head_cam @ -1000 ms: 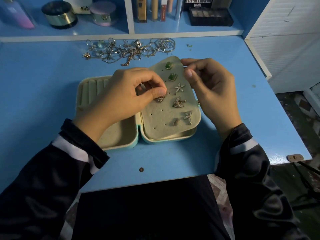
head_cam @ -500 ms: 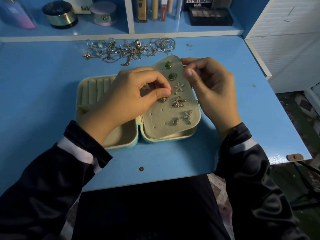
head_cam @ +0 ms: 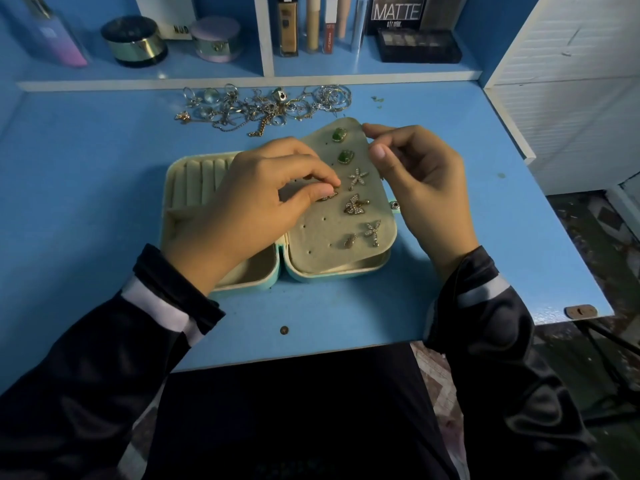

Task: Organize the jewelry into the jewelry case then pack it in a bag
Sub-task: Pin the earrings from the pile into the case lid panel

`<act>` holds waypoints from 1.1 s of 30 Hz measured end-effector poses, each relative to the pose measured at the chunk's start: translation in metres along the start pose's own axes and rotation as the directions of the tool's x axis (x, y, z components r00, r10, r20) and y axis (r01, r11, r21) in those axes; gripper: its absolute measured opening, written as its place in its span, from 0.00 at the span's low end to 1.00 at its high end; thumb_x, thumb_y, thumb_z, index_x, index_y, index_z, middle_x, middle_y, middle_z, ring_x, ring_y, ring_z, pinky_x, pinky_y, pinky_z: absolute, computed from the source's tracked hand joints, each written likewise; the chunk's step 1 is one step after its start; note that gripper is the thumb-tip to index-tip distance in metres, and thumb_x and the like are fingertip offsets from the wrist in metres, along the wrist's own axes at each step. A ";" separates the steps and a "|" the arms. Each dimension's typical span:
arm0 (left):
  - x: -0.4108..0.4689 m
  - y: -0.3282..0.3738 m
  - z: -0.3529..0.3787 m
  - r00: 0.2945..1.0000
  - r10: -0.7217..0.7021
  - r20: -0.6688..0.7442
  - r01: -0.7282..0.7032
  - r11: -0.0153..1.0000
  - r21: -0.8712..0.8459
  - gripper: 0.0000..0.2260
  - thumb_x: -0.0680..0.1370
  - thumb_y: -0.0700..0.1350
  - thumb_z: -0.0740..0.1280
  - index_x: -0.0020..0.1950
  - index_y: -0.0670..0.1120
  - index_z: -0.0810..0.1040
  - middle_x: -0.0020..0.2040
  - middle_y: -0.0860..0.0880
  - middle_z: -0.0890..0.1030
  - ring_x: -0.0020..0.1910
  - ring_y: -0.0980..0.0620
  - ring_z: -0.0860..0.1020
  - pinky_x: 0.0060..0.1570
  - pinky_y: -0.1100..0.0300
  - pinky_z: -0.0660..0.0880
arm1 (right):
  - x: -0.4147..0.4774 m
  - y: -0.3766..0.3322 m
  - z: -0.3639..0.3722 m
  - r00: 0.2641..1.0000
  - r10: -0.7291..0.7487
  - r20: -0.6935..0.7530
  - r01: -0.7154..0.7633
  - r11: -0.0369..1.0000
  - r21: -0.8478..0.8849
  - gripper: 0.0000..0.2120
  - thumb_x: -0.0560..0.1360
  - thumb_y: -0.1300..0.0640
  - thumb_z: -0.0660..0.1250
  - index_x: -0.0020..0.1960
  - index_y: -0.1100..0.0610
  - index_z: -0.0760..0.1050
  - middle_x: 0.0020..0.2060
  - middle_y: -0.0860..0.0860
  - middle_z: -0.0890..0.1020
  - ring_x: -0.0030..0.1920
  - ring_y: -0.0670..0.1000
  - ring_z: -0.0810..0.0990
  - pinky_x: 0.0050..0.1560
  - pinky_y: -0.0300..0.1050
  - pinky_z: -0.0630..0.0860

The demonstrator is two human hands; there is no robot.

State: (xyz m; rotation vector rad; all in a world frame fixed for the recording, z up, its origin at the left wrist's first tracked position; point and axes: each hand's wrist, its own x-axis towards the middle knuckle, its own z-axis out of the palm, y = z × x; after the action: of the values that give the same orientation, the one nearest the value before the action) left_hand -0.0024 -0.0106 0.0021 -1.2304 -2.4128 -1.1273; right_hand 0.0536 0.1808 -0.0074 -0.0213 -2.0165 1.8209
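An open mint jewelry case [head_cam: 325, 273] lies on the blue desk [head_cam: 104, 188]. Its beige earring flap [head_cam: 322, 233] is tilted up and carries several earrings: two green ones, star, butterfly and flower shapes. My left hand [head_cam: 256, 209] pinches a small gold earring [head_cam: 329, 195] against the flap's middle. My right hand [head_cam: 422, 181] pinches the flap's upper right edge and holds it up. The ring rolls [head_cam: 199, 180] show in the case's left half, partly hidden by my left hand.
A tangle of chains, rings and pendants [head_cam: 266, 105] lies behind the case. The shelf behind holds jars [head_cam: 133, 41], a purple bottle [head_cam: 57, 39], cosmetic tubes [head_cam: 311, 22] and a palette [head_cam: 419, 45]. A white cabinet [head_cam: 571, 81] stands at the right. A small coin-like disc [head_cam: 284, 329] lies near the front edge.
My left hand has slid a little right across the flap with the small earring, nearer the star earring. The right hand stays on the flap's edge.
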 end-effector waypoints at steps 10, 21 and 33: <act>-0.027 0.017 0.005 0.989 -0.098 -0.110 0.101 0.995 0.020 0.10 0.78 0.42 0.71 0.58 0.45 0.84 0.53 0.51 0.82 0.48 0.69 0.75 0.53 0.76 0.67 | -0.008 -0.007 0.004 0.996 0.084 0.000 -0.083 0.975 0.206 0.03 0.78 0.67 0.64 0.47 0.64 0.76 0.56 0.60 0.82 0.62 0.51 0.79 0.60 0.45 0.77; -0.043 0.031 -0.005 0.975 -0.216 0.055 0.221 0.969 -0.107 0.39 0.65 0.68 0.70 0.71 0.50 0.74 0.64 0.60 0.72 0.60 0.74 0.69 0.63 0.73 0.66 | -0.013 -0.015 0.017 0.994 0.107 -0.019 -0.093 0.928 0.360 0.03 0.78 0.67 0.63 0.46 0.64 0.75 0.57 0.63 0.80 0.60 0.54 0.80 0.62 0.52 0.76; -0.050 0.025 -0.011 0.961 -0.276 0.028 0.272 0.920 -0.281 0.35 0.66 0.61 0.74 0.70 0.48 0.74 0.64 0.56 0.75 0.64 0.62 0.74 0.66 0.63 0.70 | -0.013 -0.026 0.035 0.990 0.133 0.044 -0.137 0.854 0.501 0.05 0.80 0.67 0.61 0.46 0.64 0.73 0.54 0.64 0.80 0.50 0.55 0.82 0.57 0.53 0.78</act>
State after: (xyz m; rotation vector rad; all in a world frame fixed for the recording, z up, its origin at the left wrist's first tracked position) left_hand 0.0465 -0.0390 -0.0014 -0.9681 -2.5383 -1.6034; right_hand 0.0608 0.1401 0.0114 -0.0030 -1.5118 2.3897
